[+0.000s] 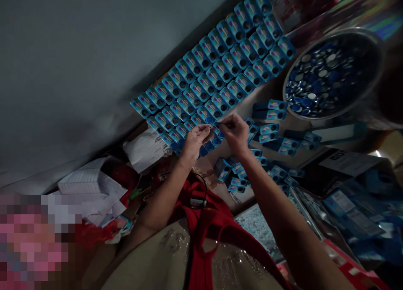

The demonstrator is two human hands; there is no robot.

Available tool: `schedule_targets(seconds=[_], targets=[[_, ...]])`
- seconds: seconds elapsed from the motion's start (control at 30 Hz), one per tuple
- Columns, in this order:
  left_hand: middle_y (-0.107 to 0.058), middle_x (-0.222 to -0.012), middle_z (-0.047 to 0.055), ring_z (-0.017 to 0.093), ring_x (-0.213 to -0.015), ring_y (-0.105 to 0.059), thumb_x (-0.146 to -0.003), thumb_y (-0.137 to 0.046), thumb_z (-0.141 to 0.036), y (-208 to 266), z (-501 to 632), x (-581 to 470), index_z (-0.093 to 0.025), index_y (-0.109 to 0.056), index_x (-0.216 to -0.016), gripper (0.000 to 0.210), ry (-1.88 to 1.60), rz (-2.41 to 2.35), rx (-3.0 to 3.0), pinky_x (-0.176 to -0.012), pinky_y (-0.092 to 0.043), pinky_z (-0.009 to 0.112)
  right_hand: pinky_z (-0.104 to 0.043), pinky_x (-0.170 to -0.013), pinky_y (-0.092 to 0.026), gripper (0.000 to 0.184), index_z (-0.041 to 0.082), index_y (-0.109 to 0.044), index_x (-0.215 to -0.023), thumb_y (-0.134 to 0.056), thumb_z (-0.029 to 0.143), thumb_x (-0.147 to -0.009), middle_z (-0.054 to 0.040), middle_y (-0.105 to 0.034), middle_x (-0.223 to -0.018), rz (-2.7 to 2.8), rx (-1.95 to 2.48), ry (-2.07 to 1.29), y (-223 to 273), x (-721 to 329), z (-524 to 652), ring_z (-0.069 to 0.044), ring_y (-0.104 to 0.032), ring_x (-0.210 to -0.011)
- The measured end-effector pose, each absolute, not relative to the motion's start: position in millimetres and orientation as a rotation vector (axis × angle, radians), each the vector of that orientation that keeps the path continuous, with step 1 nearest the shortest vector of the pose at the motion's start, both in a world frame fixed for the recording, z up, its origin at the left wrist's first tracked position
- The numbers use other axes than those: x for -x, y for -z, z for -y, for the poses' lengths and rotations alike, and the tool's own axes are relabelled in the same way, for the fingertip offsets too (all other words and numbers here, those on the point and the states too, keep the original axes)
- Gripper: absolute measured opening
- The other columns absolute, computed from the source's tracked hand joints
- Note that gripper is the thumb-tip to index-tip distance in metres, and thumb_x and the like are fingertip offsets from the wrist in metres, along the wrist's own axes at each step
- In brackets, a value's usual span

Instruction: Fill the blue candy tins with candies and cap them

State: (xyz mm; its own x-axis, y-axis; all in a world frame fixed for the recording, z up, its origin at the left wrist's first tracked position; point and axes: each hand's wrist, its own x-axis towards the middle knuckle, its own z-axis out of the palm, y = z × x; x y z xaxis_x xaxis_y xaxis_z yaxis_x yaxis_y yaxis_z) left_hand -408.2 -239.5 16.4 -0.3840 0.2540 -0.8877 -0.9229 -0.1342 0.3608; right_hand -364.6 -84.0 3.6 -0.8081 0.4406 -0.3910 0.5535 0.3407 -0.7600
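1. Left hand (195, 139) half curled, fingertips touching one small blue box (217, 128) at the near edge of the rows of blue boxes (217, 67).
2. Right hand (236, 132) pinched on the same box.
3. Box labels too blurred to read.
4. Round bowl of blue caps (330, 73) well apart, right.

Print on the small blue boxes (217, 67) is too small to read. At three o'clock, the bowl (376, 77) is blurring near the edge. At eight o'clock, a pixelated patch (31, 239) is hiding everything. Whatever the right hand (236, 132) is pinching is too small to tell.
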Motion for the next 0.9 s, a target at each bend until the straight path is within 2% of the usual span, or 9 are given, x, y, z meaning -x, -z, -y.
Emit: schedule_targets(seconds=[0.13,0.23,0.33,0.5,0.6,0.7,0.8,0.9], targets=[[-0.079,-0.095,0.003,0.014,-0.088,-0.075,-0.078,-0.091,-0.027,-14,240,423,-0.018,-0.074,-0.097,0.027,-1.779,-1.284,0.788,-0.095,-0.058,0.030,-0.034,-0.082,-0.052,0.008,0.021,-0.070,-0.083,-0.063,0.020,-0.084,-0.0067,-0.076,-0.094,-2.550,-0.805,0.985,11,402,68,-0.023,-0.071,-0.089],[-0.078,-0.094,0.001,0.013,-0.089,-0.075,-0.080,-0.090,-0.026,-12,252,440,-0.019,-0.074,-0.096,0.024,-1.785,-1.343,0.786,-0.095,-0.058,0.029,-0.035,-0.079,-0.050,0.011,0.022,-0.073,-0.085,-0.062,0.019,-0.085,-0.0090,-0.077,-0.105,-2.511,-0.664,0.699,18,426,64,-0.026,-0.071,-0.095],[-0.077,-0.090,0.000,0.012,-0.088,-0.075,-0.082,-0.089,-0.028,-10,262,453,-0.021,-0.074,-0.097,0.023,-1.769,-1.346,0.775,-0.090,-0.059,0.025,-0.036,-0.077,-0.050,0.010,0.025,-0.072,-0.094,-0.068,0.025,-0.085,-0.0072,-0.077,-0.103,-2.438,-0.660,0.551,21,438,62,-0.027,-0.070,-0.094],[-0.077,-0.087,0.000,0.011,-0.081,-0.076,-0.077,-0.094,-0.028,-10,259,466,-0.020,-0.072,-0.102,0.035,-1.697,-1.211,0.783,-0.077,-0.059,0.020,-0.037,-0.080,-0.051,0.022,0.026,-0.070,-0.106,-0.076,0.032,-0.085,-0.0061,-0.077,-0.103,-2.390,-0.660,0.461,20,450,54,-0.028,-0.070,-0.095],[-0.075,-0.082,-0.001,0.011,-0.076,-0.076,-0.074,-0.096,-0.029,-11,255,472,-0.018,-0.068,-0.101,0.040,-1.610,-1.198,0.798,-0.075,-0.059,0.021,-0.037,-0.086,-0.053,0.020,0.025,-0.073,-0.105,-0.075,0.023,-0.085,-0.0079,-0.076,-0.112,-2.478,-0.598,0.560,6,442,61,-0.027,-0.070,-0.101],[-0.075,-0.082,-0.001,0.013,-0.073,-0.075,-0.072,-0.098,-0.031,-10,257,478,-0.017,-0.066,-0.099,0.044,-1.521,-1.196,0.722,-0.078,-0.061,0.025,-0.034,-0.087,-0.055,0.025,0.023,-0.076,-0.112,-0.070,0.022,-0.088,-0.0088,-0.075,-0.118,-2.560,-0.577,0.983,-14,419,79,-0.023,-0.070,-0.101],[-0.076,-0.085,0.001,0.015,-0.071,-0.075,-0.068,-0.100,-0.034,-7,256,479,-0.017,-0.065,-0.101,0.051,-1.443,-1.125,0.609,-0.078,-0.062,0.029,-0.031,-0.082,-0.055,0.019,0.023,-0.080,-0.105,-0.066,0.027,-0.094,-0.0059,-0.077,-0.103,-2.477,-0.585,1.407,-28,396,99,-0.020,-0.070,-0.091],[-0.077,-0.084,0.004,0.019,-0.069,-0.075,-0.070,-0.099,-0.039,-6,245,476,-0.017,-0.065,-0.106,0.054,-1.388,-1.108,0.536,-0.074,-0.062,0.032,-0.030,-0.078,-0.054,0.018,0.023,-0.081,-0.091,-0.064,0.027,-0.094,-0.0032,-0.076,-0.086,-2.392,-0.764,1.495,-29,387,99,-0.018,-0.071,-0.081]])
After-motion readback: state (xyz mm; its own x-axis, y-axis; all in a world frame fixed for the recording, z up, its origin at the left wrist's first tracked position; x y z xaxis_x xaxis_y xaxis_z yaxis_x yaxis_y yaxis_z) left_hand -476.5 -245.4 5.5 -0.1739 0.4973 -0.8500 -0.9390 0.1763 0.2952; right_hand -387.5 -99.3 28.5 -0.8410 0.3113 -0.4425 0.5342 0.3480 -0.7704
